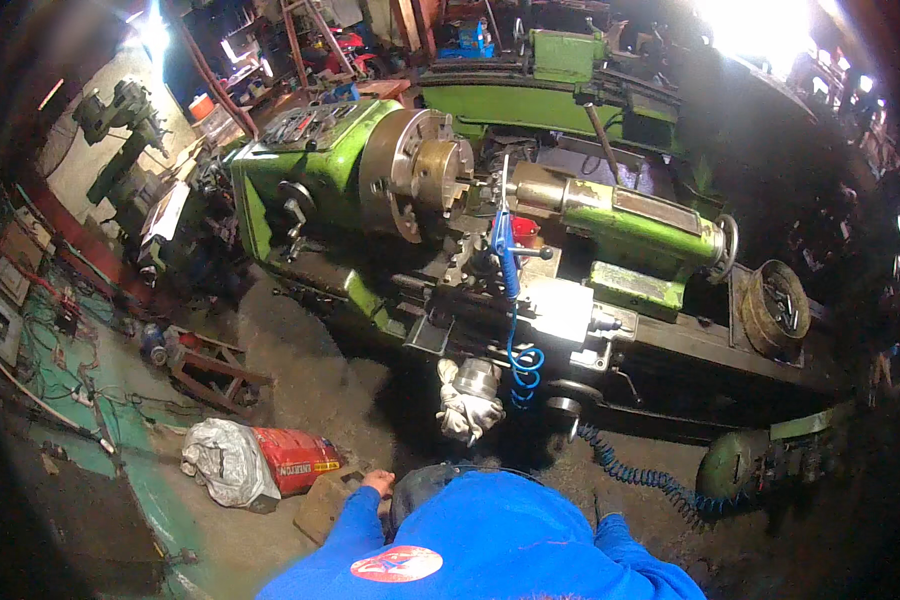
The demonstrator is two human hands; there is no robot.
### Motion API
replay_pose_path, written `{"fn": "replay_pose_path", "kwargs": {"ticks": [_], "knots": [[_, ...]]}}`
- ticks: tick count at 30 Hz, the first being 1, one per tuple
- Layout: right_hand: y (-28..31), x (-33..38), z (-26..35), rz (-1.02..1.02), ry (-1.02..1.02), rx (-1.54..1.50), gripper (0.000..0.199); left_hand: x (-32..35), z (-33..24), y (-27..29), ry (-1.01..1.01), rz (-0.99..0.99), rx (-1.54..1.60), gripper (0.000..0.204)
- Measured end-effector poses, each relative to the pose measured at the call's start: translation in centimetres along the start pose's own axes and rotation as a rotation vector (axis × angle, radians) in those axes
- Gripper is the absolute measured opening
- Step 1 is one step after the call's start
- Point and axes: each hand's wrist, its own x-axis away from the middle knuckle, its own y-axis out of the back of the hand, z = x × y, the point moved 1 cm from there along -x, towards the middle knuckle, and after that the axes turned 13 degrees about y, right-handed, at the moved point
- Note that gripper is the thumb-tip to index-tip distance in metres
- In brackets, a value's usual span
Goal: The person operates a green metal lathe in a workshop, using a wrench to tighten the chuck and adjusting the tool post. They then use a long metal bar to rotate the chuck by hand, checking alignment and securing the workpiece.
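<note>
My left hand [379,482] is low in the view beside my dark-clothed leg, near a brown block-like piece [322,507] on the floor. Its fingers are too small and turned away to read. My blue right sleeve [620,540] ends in shadow at the lower right, and the right hand there is too dark to make out. Ahead of me stands a green lathe with a large chuck [395,172] and a tailstock [635,225]. A blue air blow gun [505,240] hangs upright at the carriage, its coiled hose [526,375] dangling. Pale cloth [460,415] wraps a metal cylinder [478,378] before it.
A red and silver sack [295,461] lies on the floor at left, near a low brown frame [220,375]. A round metal ring [773,308] sits on the lathe bed's right end. Another green machine [530,105] stands behind. A dark coiled hose [640,475] runs low at right.
</note>
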Motion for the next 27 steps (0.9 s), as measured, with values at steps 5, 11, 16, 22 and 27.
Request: {"fn": "replay_pose_path", "kwargs": {"ticks": [5, 11, 16, 22, 27], "knots": [[-1.0, -2.9, -7.2, 0.163, -0.060, 0.442, 0.051, 2.4, 8.7, -2.6, 0.018, -0.057, -0.327, 0.037], [1.0, -10.2, 0.9, 0.339, -0.154, 0.424, 0.053, 0.8, 9.4, -1.9, 0.072, 0.038, -0.347, 0.035], [2.7, -11.4, 13.2, 0.145, -0.504, -0.314, 0.062, -6.2, 3.4, 0.5, 0.021, 0.131, -0.269, 0.033], [1.8, -12.2, 24.8, 0.076, -0.293, 0.005, 0.066, -14.7, -8.0, 4.0, 0.148, 0.260, 0.228, 0.029], [-2.0, -11.6, 23.2, 0.202, -0.346, 0.043, 0.055, -19.0, -14.2, 6.2, 0.024, 0.231, 0.031, 0.032]]}}
